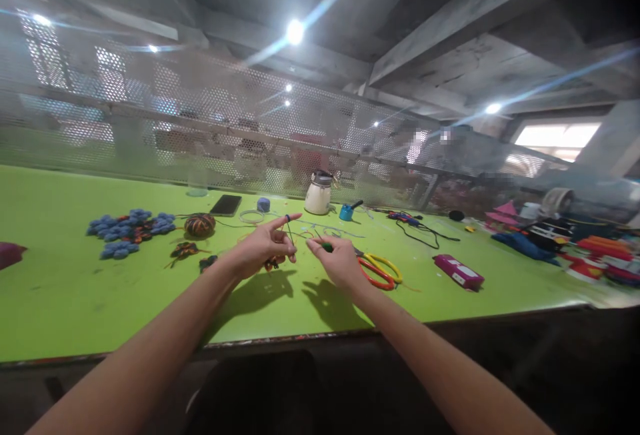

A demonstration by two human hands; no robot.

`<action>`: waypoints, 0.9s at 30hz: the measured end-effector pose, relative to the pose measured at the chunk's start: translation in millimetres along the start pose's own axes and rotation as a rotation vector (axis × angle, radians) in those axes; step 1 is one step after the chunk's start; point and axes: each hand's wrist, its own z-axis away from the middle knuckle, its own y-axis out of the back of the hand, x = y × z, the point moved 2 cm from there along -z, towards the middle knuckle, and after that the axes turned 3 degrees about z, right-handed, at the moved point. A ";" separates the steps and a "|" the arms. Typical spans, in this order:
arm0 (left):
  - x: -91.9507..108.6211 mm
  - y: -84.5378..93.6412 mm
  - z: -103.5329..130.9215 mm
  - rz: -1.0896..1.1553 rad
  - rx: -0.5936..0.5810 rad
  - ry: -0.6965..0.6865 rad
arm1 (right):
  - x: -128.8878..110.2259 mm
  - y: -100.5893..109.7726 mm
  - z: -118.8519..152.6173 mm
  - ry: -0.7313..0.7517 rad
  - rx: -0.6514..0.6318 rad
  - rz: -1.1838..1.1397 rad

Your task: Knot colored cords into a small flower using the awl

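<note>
Two hands work dark yarn with a green-handled hook above the near middle of a green worktop.
The left hand stretches its index finger, the yarn looped over it, thumb and other fingers curled in around a small dark yarn piece; the right hand pinches the hook, its tip pointing left. Orange-and-yellow scissors lie just right; a brown-orange yarn ball and blue flower shapes lie farther left.

A dark phone lies left of a dark-topped cream jug.
</note>
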 end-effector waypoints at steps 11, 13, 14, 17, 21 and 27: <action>-6.2 1.7 -5.2 -0.142 0.044 -0.051 | -0.7 -34.9 -7.4 -0.313 0.011 -0.501; -4.6 1.4 -5.2 -0.094 0.059 -0.057 | 3.8 -34.6 -5.5 -0.306 0.011 -0.495; -4.3 1.8 -5.5 -0.063 0.077 -0.055 | 5.3 -34.8 -4.3 -0.307 0.012 -0.499; -7.2 5.5 -7.2 0.011 0.170 -0.023 | 6.0 -38.0 -1.0 -0.307 0.027 -0.511; -14.8 12.4 -10.6 0.070 0.244 0.029 | 2.9 -45.5 1.0 -0.269 0.033 -0.460; -13.5 12.6 -9.4 0.145 0.187 0.068 | -2.0 -23.1 -4.4 0.029 -0.091 0.044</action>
